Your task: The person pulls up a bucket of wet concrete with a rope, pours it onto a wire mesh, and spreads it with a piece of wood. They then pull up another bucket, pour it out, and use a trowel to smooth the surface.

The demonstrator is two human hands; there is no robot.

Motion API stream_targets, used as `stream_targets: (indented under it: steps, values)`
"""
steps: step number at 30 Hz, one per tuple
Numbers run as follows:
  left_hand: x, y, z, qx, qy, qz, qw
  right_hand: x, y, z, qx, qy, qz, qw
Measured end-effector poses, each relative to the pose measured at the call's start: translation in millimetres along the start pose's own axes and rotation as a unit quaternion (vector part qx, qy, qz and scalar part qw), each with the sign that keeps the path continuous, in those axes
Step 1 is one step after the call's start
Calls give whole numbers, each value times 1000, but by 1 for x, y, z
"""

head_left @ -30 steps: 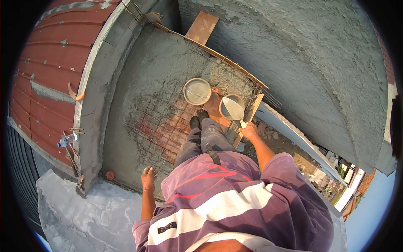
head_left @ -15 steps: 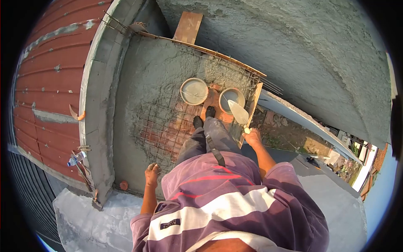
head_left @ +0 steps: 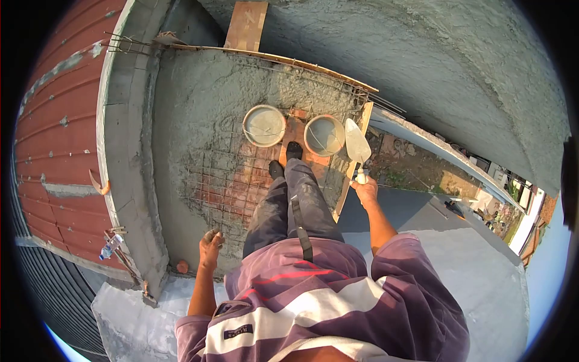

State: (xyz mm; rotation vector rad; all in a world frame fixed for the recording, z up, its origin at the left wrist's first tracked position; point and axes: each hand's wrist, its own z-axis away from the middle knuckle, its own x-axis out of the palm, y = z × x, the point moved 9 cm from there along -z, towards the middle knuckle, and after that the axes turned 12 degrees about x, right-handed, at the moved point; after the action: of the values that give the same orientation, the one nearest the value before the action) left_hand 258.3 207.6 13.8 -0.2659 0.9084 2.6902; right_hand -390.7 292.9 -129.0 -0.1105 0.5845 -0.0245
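My right hand [head_left: 365, 193] is wrapped round the pale handle of a trowel [head_left: 357, 142]. Its leaf-shaped blade points away from me, over the wooden board [head_left: 360, 136] along the slab's right edge. Just left of the blade stands a round bucket [head_left: 324, 135] with grey residue inside. A second bucket [head_left: 264, 125] is further left. My left hand [head_left: 211, 247] hangs by my left side above wet concrete [head_left: 175, 211], its fingers curled in with nothing visible in them. Between my feet and the concrete lies a steel rebar mesh [head_left: 220, 181], partly covered.
A block wall [head_left: 129, 163] borders the left side, with a red metal roof [head_left: 66, 151] beyond. A sickle [head_left: 100, 184] and a plastic bottle [head_left: 110, 247] lie along it. A rough plastered wall [head_left: 422, 66] rises ahead. At right, past the board, is a drop to ground [head_left: 416, 172].
The trowel blade has swung right, from over the right bucket to beside it, and stands more upright. My left hand stays curled at my side. The whole view has shifted slightly.
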Motion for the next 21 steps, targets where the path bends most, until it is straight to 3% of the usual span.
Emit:
stream_targets:
  steps: [2, 6, 7, 8, 13, 14, 17, 21]
  values:
    - [13, -10, -14, -19, -23, -52, 998, 22, -26, -32, -38, -42, -41, 998]
    - [35, -37, -61, -48, -60, -127, 989, 98, -58, -137, -150, 10, 43, 988]
    - [39, -49, -70, -47, -60, -118, 990, 104, -99, -111, -94, -63, 75, 991]
    - [43, -60, -80, -47, -60, -109, 991, 126, -107, -128, -107, -83, 98, 986]
    - [66, -81, -110, -78, -63, -108, 989, 196, -93, -173, -93, -180, 145, 968]
    - [69, -87, -115, -77, -68, -106, 989, 196, -104, -165, -141, -154, 181, 961]
    - [82, -97, -130, -72, -87, -102, 988, 180, -130, -166, -196, -97, 101, 971]
    - [112, -101, -163, -45, -96, -63, 992, 151, -191, -109, -182, -74, -19, 980]
